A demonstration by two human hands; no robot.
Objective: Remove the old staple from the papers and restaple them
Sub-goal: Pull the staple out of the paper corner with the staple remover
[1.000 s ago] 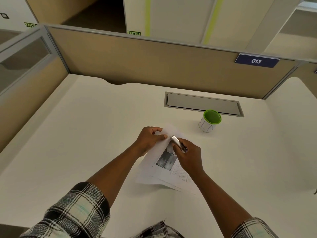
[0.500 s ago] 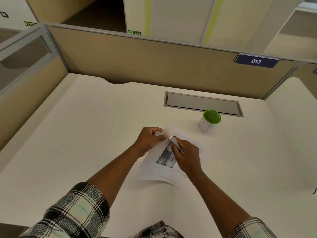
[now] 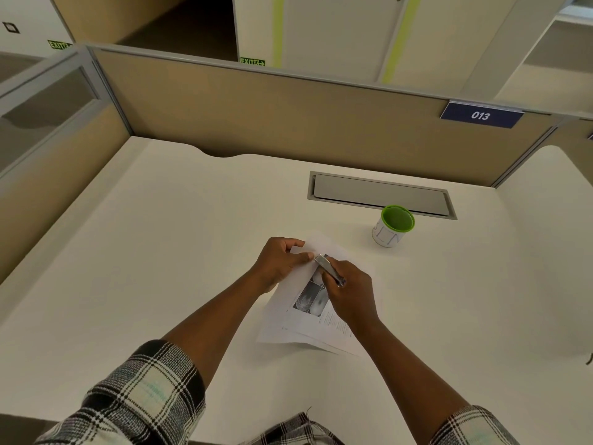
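Staple work at far corner of papers, centre of worktop.
Left hand pinches the papers at their far-left corner; right hand grips a small metal tool, tip at that corner. Staple itself too small to see. Risk: tip slips, tearing the corner or nicking the left fingertips just beside it.

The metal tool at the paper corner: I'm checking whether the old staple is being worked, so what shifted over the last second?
The right hand slid the metal tool slightly left, toward the left hand's thumb at the papers' top corner. The papers turned slightly. Both grips held; the green-rimmed cup stayed put.
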